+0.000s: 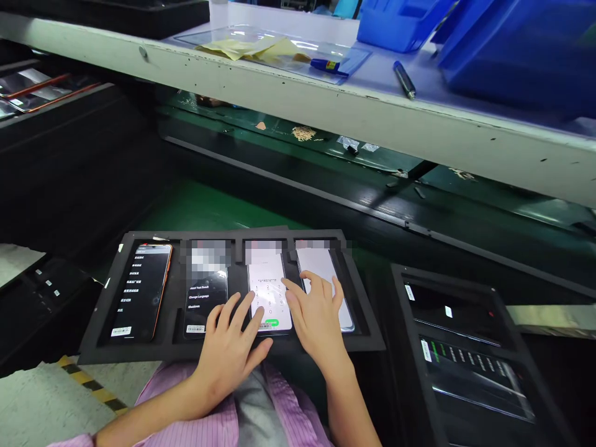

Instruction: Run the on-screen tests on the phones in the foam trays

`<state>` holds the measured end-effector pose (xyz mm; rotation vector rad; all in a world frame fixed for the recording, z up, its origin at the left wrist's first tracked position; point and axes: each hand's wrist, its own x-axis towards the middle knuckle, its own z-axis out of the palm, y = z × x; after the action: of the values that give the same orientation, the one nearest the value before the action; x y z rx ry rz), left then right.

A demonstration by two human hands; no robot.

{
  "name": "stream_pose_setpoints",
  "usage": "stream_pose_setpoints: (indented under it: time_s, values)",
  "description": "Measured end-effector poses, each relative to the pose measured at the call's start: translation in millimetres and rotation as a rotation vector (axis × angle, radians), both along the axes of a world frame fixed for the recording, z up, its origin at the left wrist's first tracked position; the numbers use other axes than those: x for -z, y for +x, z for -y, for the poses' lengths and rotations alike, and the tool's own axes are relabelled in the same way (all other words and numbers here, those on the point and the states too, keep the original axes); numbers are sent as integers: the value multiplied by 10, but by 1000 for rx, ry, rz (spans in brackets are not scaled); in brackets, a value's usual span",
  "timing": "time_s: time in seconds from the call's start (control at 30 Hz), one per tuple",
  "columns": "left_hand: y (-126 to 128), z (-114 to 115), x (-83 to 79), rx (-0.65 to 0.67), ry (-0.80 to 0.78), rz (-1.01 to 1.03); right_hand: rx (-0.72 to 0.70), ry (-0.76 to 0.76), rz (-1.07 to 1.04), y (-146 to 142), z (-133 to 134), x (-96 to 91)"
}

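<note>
A black foam tray (177, 351) in front of me holds several smartphones side by side. Both hands hover over or touch the smartphone with a white dial pad (267, 273), which has a green button near its bottom. My left hand (230, 347) is open, fingers spread across that phone's lower left and the dark menu phone (205, 297) beside it. My right hand (319, 313) is open too, its index finger at the dial pad's right edge, and it partly covers a white-screened phone (344, 313). At the tray's left lies an orange-edged phone (142, 288) showing a menu list.
A second black tray (410, 366) with phones, including a lit menu phone (479, 379), lies at right. Ahead, a shelf edge (298, 87) crosses the view, bearing blue bins (400, 25), a pen (404, 79) and yellow paper (251, 47). More phones (41, 90) lie at far left.
</note>
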<state>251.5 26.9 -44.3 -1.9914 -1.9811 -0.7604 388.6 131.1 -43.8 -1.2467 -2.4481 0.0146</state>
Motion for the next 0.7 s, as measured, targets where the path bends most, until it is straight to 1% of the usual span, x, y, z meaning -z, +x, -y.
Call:
stream_pose_setpoints:
  time_s: [0.13,0.3,0.5,0.63,0.7]
  values:
    - [-2,0,-2,-5,5,-1,-3,35,-13,23,-3,23]
    - [-7,7,2,2,1,9,-16,79,-78,165,35,10]
    - [-11,6,-8,14,5,7,-145,40,-138,303,101,24]
    - [-11,-13,-14,19,-4,7,-220,-1,-202,303,154,7]
    - [-10,-16,-13,19,-4,8,-216,-41,-223,278,180,3]
